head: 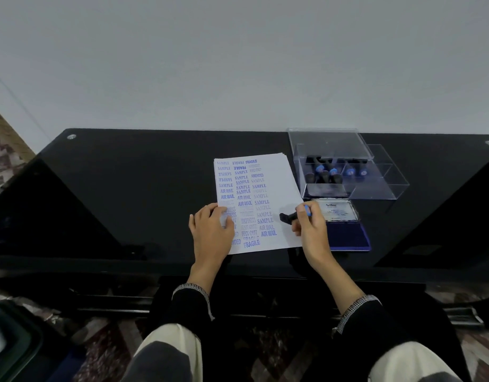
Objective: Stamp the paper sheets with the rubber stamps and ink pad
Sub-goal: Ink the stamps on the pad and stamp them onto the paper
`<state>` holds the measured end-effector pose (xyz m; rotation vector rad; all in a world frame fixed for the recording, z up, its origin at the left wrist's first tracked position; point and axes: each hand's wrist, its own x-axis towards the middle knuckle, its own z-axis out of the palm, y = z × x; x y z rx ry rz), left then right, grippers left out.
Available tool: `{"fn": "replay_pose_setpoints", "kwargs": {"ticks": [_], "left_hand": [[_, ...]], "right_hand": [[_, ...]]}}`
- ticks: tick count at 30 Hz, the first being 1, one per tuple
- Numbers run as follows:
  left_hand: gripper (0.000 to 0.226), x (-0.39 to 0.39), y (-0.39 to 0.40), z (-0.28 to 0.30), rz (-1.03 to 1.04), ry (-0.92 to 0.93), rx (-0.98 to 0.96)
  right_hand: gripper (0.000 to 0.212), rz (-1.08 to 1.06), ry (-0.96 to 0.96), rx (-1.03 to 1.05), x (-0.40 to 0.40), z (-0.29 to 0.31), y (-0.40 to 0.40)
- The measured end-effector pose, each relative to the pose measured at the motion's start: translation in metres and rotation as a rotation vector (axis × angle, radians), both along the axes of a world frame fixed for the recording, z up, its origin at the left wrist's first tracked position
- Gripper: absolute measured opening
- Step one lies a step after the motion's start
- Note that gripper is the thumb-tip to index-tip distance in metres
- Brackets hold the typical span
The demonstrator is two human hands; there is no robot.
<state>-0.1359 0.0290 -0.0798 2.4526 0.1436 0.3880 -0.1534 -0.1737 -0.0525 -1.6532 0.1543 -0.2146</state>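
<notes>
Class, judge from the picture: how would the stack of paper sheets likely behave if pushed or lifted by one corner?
The paper sheets look thin, so a lifted corner would probably droop. On the glossy black table they may slide easily; the left hand rests flat on them, probably to steady them. Loose edges suggest the stack would fan apart.

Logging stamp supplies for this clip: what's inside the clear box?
The clear box holds several black-handled stamps with blue ends, lying together toward its left and middle. Its right compartment looks bare. The tilted lid and glare hide the exact count.
</notes>
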Motion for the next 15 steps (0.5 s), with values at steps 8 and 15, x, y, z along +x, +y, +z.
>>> {"fn": "replay_pose_setpoints", "kwargs": {"ticks": [8,15], "left_hand": [[0.033,0.0,-0.01,0.011,0.009,0.105,0.297],[0.041,0.008,-0.057,0.02,-0.187,0.116,0.259]], "right_hand": [[0.014,0.021,-0.084,-0.144,-0.009,0.014,-0.017],[0.016,-0.113,-0.115,-0.228,-0.006,0.04,-0.061]]}}
